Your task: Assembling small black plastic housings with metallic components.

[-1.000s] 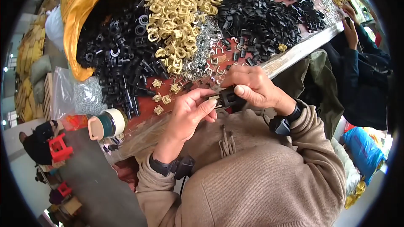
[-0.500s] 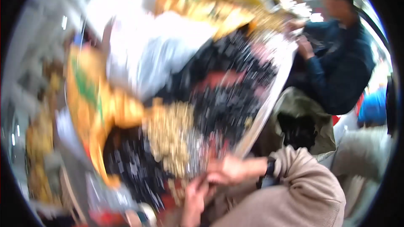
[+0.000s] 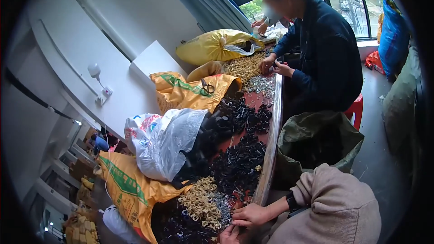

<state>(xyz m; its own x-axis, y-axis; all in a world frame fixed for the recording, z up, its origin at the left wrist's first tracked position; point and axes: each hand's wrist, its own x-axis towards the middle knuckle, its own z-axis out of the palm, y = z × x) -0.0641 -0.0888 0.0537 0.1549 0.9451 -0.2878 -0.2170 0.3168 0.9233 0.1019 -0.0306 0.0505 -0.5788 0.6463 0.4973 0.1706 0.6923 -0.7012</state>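
A right hand (image 3: 252, 215) and left hand (image 3: 229, 235) meet, fingers bent, near the wooden table edge (image 3: 269, 162); whether they grip anything, I cannot tell. Silver clips (image 3: 223, 204) and tan pieces (image 3: 199, 199) lie just beyond; a co-worker (image 3: 327, 54) sits farther along.

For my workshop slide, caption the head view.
Left hand and right hand close together by piled tan parts; another person sits along the table.
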